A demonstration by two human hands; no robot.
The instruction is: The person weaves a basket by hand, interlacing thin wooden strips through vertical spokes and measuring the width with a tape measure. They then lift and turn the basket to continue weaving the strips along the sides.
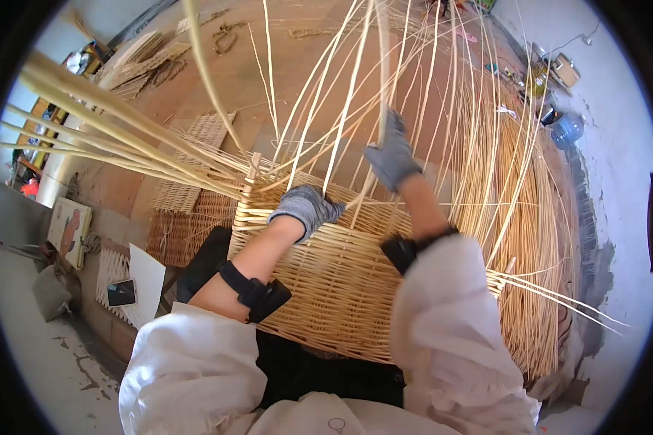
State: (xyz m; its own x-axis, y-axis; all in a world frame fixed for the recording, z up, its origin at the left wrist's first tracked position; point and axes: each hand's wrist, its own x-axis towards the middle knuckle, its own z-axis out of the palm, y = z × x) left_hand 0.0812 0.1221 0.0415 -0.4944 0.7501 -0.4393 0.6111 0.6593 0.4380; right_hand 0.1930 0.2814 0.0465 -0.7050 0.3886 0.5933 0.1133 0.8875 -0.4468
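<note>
A wicker basket (319, 283) of pale rods rests before me, its woven side facing me and many long rods standing up from its rim. My left hand (306, 209), in a grey knit glove, is closed over the rim near the left corner, fingertips pressed at the base of the uprights. Higher and to the right, my right hand (395, 154), also gloved in grey, grips a long wicker rod (383, 72) that rises out of the top of view. Motion slightly blurs this hand and rod. Thick rods (123, 109) jut from the basket's left corner.
A large bundle of loose rods (522, 239) lies along the right. Woven panels (178, 232) are on the floor at left, near a white sheet (145, 283) and a phone (121, 293). A blue water jug (567, 130) stands by the right wall.
</note>
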